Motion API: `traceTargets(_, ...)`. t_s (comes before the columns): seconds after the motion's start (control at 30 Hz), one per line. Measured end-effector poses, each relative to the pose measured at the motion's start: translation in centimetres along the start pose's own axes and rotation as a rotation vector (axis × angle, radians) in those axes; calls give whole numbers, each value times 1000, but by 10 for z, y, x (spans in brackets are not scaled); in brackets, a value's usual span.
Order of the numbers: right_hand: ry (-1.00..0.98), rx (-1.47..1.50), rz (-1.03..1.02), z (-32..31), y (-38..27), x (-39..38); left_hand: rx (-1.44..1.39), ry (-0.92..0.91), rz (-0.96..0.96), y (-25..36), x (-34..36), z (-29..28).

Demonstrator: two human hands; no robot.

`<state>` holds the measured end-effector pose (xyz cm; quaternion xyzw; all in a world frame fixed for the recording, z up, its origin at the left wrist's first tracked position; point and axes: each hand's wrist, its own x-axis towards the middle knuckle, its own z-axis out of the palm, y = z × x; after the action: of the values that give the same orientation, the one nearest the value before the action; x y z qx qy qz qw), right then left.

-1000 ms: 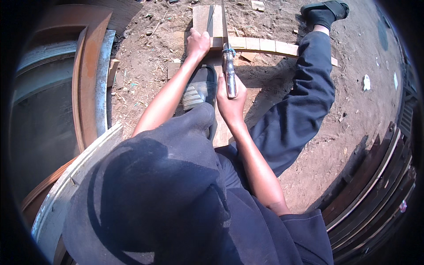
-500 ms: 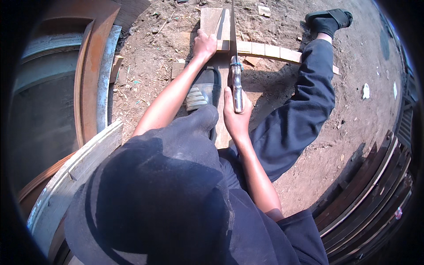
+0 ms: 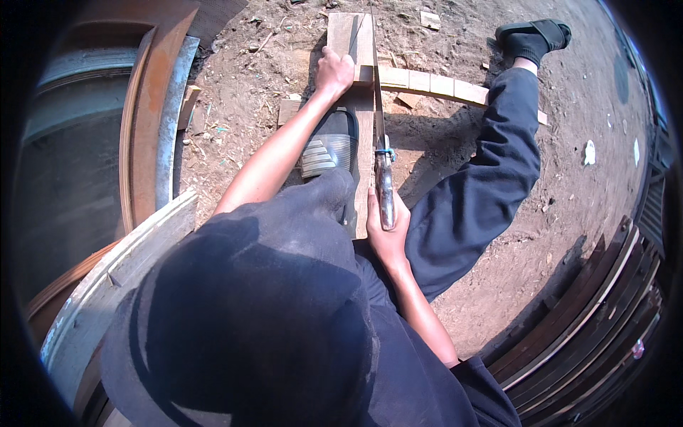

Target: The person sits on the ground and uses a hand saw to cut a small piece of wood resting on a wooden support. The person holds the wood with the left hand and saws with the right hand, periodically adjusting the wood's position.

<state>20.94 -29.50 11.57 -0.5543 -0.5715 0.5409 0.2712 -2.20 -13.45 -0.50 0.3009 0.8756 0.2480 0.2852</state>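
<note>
My right hand [image 3: 389, 231] is wrapped round the handle of a handsaw [image 3: 378, 107], whose narrow blade points away from me. Blue binding shows where the blade meets the handle. The blade crosses a pale wooden strip [image 3: 420, 81] near its left end; several lines run across the strip's face. Under the strip lies a long plank [image 3: 365, 121], stretching away from me. My left hand [image 3: 334, 73] closes on the strip's left end at the plank; its fingertips are partly hidden. My sandalled left foot [image 3: 331, 142] is beside or on the plank, just below that hand.
Stacked frames and boards [image 3: 142, 135] stand along the left. A pile of dark slats [image 3: 583, 320] lies at the lower right. My right leg [image 3: 491, 171] stretches out over the strip's right part. Wood scraps [image 3: 430, 20] litter the dirt ground.
My right hand has drawn the saw back toward me, so its handle sits lower in view. My left hand keeps its hold; the whole scene shifts slightly.
</note>
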Motion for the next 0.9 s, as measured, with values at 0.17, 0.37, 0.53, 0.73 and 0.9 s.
traceTargets(0.17,28,192,9,19,-22,52,-28,-9,-5,5,-9,-1)
traceTargets(0.37,15,30,5,9,-14,15,-3,-30,-32,4,-6,-3)
traceTargets(0.53,-21,110,107,4,-18,17,-8,62,27,-7,-2,5)
traceTargets(0.73,32,142,9,22,-28,53,7,-27,12,6,-7,-3)
traceTargets(0.9,5,57,110,-7,-31,-9,13,-57,17,9,-6,0)
